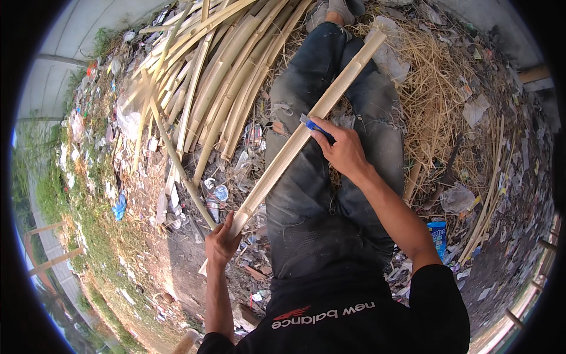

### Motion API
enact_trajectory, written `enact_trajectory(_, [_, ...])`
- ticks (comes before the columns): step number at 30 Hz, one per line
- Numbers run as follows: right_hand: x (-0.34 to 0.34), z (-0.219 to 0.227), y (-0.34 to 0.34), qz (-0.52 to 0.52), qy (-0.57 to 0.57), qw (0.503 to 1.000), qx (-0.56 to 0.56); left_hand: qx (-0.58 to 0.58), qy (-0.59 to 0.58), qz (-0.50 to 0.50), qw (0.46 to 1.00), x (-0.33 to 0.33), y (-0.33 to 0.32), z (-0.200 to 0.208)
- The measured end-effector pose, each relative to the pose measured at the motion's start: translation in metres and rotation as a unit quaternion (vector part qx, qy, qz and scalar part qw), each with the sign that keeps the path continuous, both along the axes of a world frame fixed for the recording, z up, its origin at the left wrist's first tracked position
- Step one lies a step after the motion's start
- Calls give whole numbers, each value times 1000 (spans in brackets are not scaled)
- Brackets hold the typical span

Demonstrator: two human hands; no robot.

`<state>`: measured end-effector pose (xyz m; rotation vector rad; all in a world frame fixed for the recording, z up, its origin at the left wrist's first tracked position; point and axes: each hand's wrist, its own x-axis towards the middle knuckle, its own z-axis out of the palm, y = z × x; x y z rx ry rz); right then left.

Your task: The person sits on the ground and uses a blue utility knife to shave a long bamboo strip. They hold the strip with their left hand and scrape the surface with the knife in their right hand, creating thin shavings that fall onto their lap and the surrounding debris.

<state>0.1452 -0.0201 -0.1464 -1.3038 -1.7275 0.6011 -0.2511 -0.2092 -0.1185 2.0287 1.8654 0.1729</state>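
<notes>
A long split bamboo strip [277, 163], pale inner face up, runs slantwise across my outstretched legs [306, 194]. My left hand [221, 242] is closed round its lower end, at the left of my hip. In my right hand [342, 147] is a blue-handled utility knife [321, 130], gripped with the fingers wrapped round it. Its short blade rests at the strip's inner face, about midway along, above my thighs. Part of the handle is hidden by the fingers.
A pile of split bamboo pieces [227, 71] lies at the far left, one thin pole [184, 177] reaching toward my left hand. Straw-like shavings [433, 100] cover the ground at right. Near my right elbow lies a blue packet [437, 239]. Litter surrounds me; a pale wall [76, 35] stands far left.
</notes>
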Motion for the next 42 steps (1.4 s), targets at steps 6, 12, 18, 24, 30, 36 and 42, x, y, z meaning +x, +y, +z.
enact_trajectory(6, [-14, 1, -19, 19, -32, 997, -68, 3, -10, -13, 1000, 23, 15, 9])
enact_trajectory(12, [-15, -4, -24, -36, 14, 998, -58, 14, -34, -2, 999, 34, 18, 9])
enact_trajectory(18, [-11, -1, -24, -58, -6, 991, -118, 29, -24, -7, 999, 44, 27, 10])
enact_trajectory(24, [-12, 1, -28, -35, -22, 992, -118, 21, -27, -6, 999, 52, 28, 12])
enact_trajectory(30, [-19, -15, -40, 27, 8, 995, -96, 16, -34, 15, 999, 65, 28, 10])
enact_trajectory(36, [-19, -13, -38, 35, 36, 996, -69, -3, -22, 26, 999, 67, 29, 15])
enact_trajectory(42, [-16, -15, -38, 50, 25, 996, -76, 1, -29, 34, 999, 73, 32, 15])
